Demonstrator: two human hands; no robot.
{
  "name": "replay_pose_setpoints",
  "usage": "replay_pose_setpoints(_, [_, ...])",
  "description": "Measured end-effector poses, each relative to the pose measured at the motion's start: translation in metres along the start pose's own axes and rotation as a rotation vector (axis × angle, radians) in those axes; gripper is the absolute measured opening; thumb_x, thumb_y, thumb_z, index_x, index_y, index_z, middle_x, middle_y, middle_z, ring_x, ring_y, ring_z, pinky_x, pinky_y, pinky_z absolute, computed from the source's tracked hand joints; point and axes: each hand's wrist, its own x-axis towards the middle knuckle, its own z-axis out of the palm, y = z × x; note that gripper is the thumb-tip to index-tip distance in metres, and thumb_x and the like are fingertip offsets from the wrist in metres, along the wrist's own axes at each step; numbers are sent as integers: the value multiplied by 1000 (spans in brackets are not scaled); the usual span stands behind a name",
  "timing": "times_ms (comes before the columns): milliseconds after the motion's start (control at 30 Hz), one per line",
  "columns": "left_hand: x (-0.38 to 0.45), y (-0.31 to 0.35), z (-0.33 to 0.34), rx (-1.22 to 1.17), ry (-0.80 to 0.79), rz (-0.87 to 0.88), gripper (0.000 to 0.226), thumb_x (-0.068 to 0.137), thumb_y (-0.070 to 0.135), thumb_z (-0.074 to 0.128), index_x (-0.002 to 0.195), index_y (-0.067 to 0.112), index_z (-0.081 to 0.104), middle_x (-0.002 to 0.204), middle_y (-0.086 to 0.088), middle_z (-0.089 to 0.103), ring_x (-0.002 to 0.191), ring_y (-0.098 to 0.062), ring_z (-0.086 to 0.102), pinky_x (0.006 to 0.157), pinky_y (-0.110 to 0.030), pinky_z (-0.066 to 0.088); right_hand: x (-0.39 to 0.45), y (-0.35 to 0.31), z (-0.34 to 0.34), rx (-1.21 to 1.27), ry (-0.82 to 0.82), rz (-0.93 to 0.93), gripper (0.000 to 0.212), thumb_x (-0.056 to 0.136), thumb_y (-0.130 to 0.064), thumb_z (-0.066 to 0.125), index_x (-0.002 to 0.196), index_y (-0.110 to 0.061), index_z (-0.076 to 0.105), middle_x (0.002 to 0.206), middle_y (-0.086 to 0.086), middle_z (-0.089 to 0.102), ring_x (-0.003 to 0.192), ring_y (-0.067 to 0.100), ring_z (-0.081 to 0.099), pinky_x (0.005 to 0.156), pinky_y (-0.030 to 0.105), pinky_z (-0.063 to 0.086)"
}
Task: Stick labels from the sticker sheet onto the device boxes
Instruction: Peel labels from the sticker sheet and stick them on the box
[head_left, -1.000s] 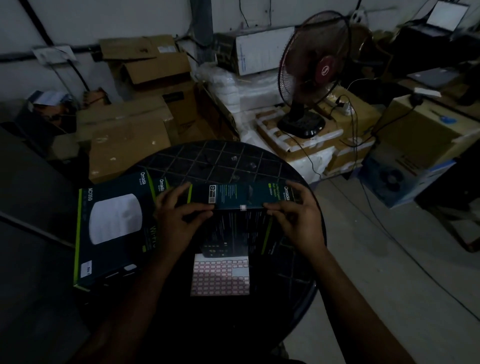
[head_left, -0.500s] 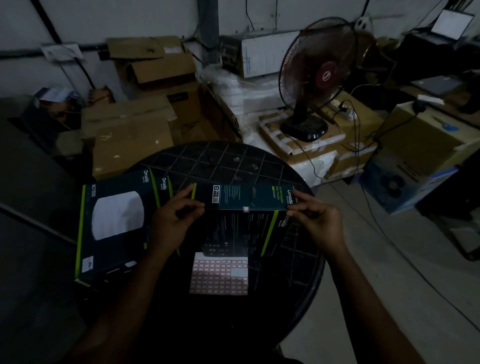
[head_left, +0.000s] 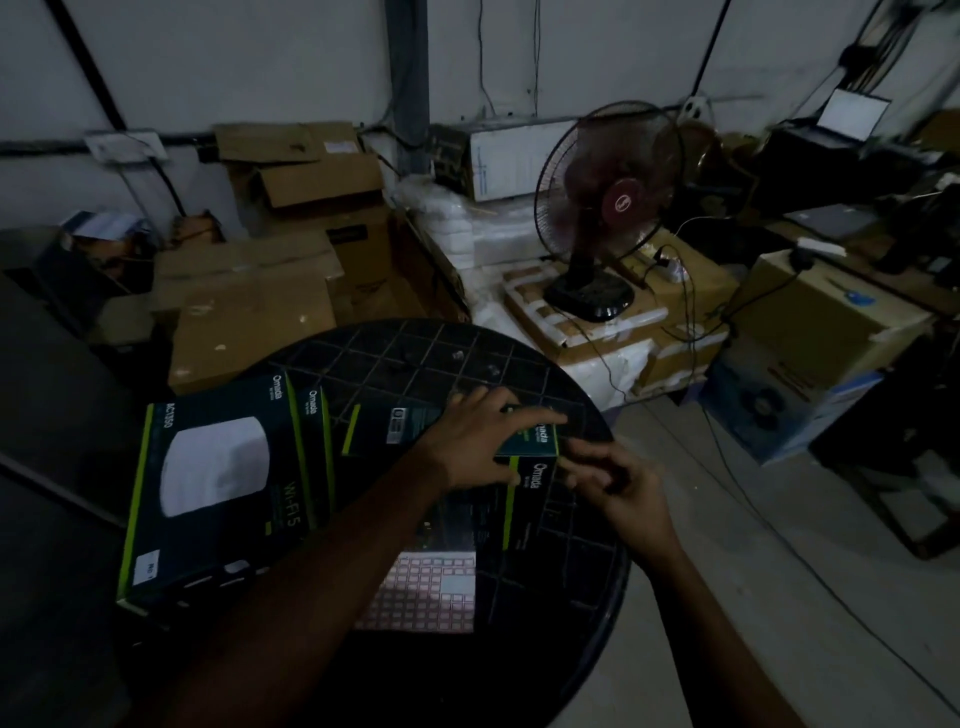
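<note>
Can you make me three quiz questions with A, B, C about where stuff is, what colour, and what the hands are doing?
1. Where is the sticker sheet?
A. on the round table
B. on the floor
C. on the fan

2. What colour are the stripes on the device boxes?
A. red
B. green
C. yellow

3. What is the left hand doing?
A. hanging by the person's side
B. peeling a sticker
C. pressing on the middle box

Answers: 1 A, it lies near the table's close edge. 2 B, green lines run along the edges. 3 C, its fingers spread over the box while the right hand is beside it.
</note>
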Motion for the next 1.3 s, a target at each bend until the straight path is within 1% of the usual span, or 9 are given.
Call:
replay_pose_setpoints(100, [-22, -16, -30, -353, 120, 31, 83, 73, 39, 85, 138, 60, 37, 125, 4, 41, 115, -17, 46, 96, -36, 45, -2, 26, 2, -303, -214, -18, 103, 68, -39, 92, 153, -27, 35, 153, -9, 45, 143, 19, 42, 111, 43, 44])
replay_pose_setpoints(167, [-41, -32, -54, -490, 229, 28, 79, 70, 33, 88, 134, 55, 46, 128, 8, 45, 117, -10, 50, 96, -24, 46, 7, 32, 3, -556, -239, -99, 119, 64, -57, 88, 158, -35, 18, 158, -5, 36, 144, 21, 37, 111, 49, 40])
replay_pose_setpoints(367, [-89, -86, -74, -562, 252, -115, 69, 64, 25, 91, 114, 39, 44, 122, 10, 53, 110, -18, 60, 83, -47, 55, 46, -35, 2, -909, -256, -344, 111, 58, -68, 78, 149, -60, 15, 117, -2, 50, 106, 24, 53, 85, 45, 51])
replay_pose_setpoints(533, [-84, -59, -54, 49, 130, -209, 93, 51, 57, 88, 128, 44, 37, 132, 7, 53, 121, -22, 49, 103, -42, 32, 53, -93, 40, -1290, -202, -572, 108, 50, -60, 84, 146, -47, 38, 116, 5, 59, 101, 30, 57, 80, 43, 42])
replay_pose_setpoints(733, [-66, -42, -45, -138, 303, -138, 86, 57, 51, 88, 128, 37, 44, 128, 2, 59, 112, -20, 56, 93, -39, 44, 45, -118, 57, -1292, -63, -698, 86, 56, -66, 80, 135, -39, 57, 136, 1, 60, 120, 33, 52, 94, 45, 37])
replay_pose_setpoints(833, [-81, -55, -43, -353, 335, -161, 78, 65, 43, 89, 126, 47, 41, 133, 13, 50, 117, -12, 52, 93, -36, 46, 45, -113, 35, -980, 89, -565, 97, 62, -75, 75, 147, -37, 44, 154, -1, 41, 137, 28, 39, 105, 42, 34])
replay_pose_setpoints(967, [-87, -61, -37, -703, 417, -140, 83, 64, 42, 90, 128, 41, 38, 138, 20, 42, 129, -1, 46, 100, -25, 44, 52, -100, 16, -486, -191, -362, 117, 66, -69, 78, 158, -34, 15, 158, -27, 24, 147, 2, 27, 117, 44, 35])
replay_pose_setpoints(1200, [-84, -41, -25, -706, 480, -181, 112, 69, 39, 88, 148, 55, 11, 148, 19, 37, 135, 6, 39, 103, -12, 39, 66, -104, 36, -985, -354, -526, 104, 75, -76, 61, 155, -49, 1, 143, 5, 44, 128, 26, 48, 95, 47, 48])
replay_pose_setpoints(1300, [-87, -46, -13, -640, 510, -214, 79, 78, 38, 80, 144, 46, 38, 147, 21, 40, 134, 7, 38, 108, -23, 41, 73, -92, 66, -1232, -426, -547, 98, 79, -72, 61, 153, -53, -1, 146, 9, 41, 128, 31, 44, 95, 46, 40])
